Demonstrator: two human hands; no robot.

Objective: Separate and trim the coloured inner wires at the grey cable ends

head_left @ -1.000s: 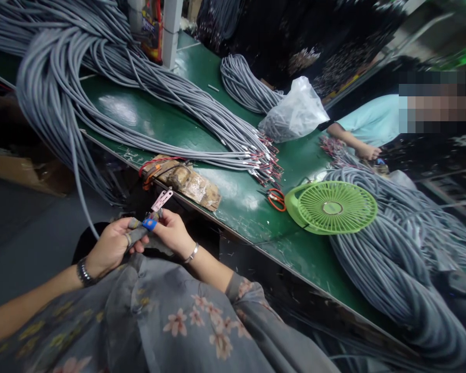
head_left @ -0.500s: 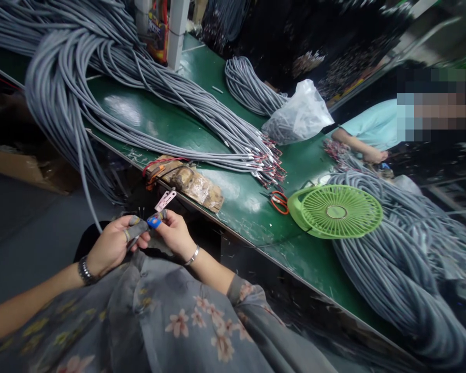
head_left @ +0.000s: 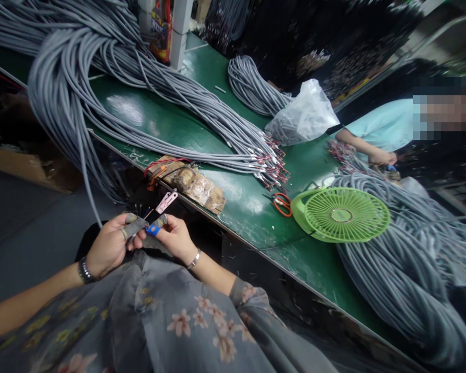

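Observation:
My left hand [head_left: 111, 246] is closed around the end of one grey cable [head_left: 86, 178] that hangs down from the bench; thin wire ends stick out above its fingers. My right hand [head_left: 174, 237] is closed too, pinching those wires just right of the left hand, with a blue cap on a fingertip. A small pink tool [head_left: 166, 201] pokes up above the right hand; I cannot tell whether that hand holds it. Both hands sit over my lap, below the green bench's edge [head_left: 233, 230].
A big bundle of grey cables [head_left: 101, 67] drapes over the bench, its stripped ends [head_left: 270, 163] near orange scissors [head_left: 282, 203] and a green fan [head_left: 344, 213]. More cable coils [head_left: 404, 259] lie at right. A plastic bag [head_left: 305, 115] sits behind. Another person's hand [head_left: 380, 156] works across the bench.
My hands stay together on the cable end, with only small finger shifts. The view has drifted slightly.

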